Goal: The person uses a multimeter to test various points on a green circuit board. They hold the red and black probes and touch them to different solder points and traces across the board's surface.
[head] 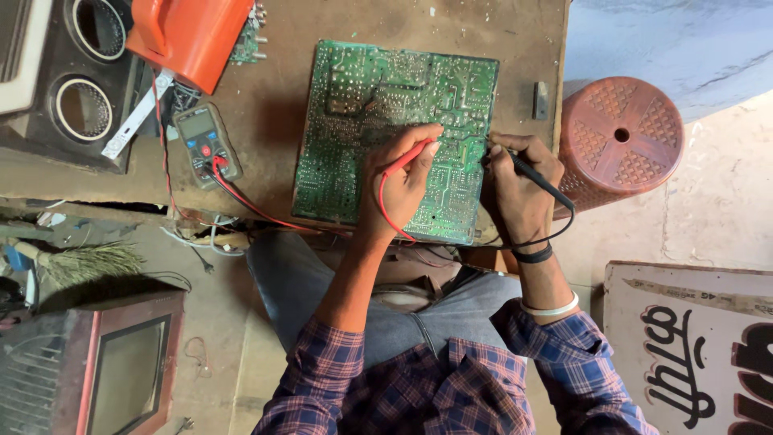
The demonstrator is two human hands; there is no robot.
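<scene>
A large green circuit board [378,105] lies solder side up on a worn wooden bench [274,113]. My left hand [398,181] holds a red test probe [411,155], its tip touching the board near the right middle. My right hand [519,189] grips a black test probe [541,181], whose tip touches the board's right edge. Red and black leads run left to a small grey multimeter [206,143] lying on the bench.
An orange plastic object [189,36] sits at the bench's top left, next to a dark speaker box [76,80]. A brown plastic stool [616,141] stands right of the bench. An old television set [113,370] and a painted signboard [692,346] are on the floor.
</scene>
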